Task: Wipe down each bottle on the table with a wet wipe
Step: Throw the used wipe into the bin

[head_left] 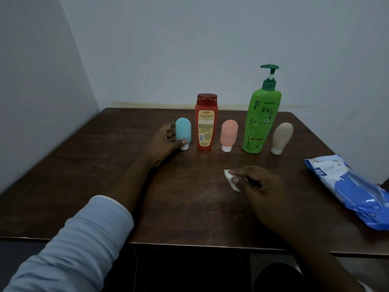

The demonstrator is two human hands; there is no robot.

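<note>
Several bottles stand in a row at the back of the dark wooden table (105, 186). From the left: a small blue squeeze bottle (183, 131), a red bottle (206, 122), a small pink squeeze bottle (229, 134), a tall green pump bottle (261, 121) and a beige squeeze bottle (282, 140). My left hand (163, 144) grips the blue bottle, thumb across its lower front, fingers behind it. My right hand (259, 186) rests on the table in front of the row and pinches a crumpled white wet wipe (231, 179).
A blue and white pack of wet wipes (345, 188) lies at the table's right edge. Pale walls close in behind and to the left of the table. The table's near edge runs just below my forearms.
</note>
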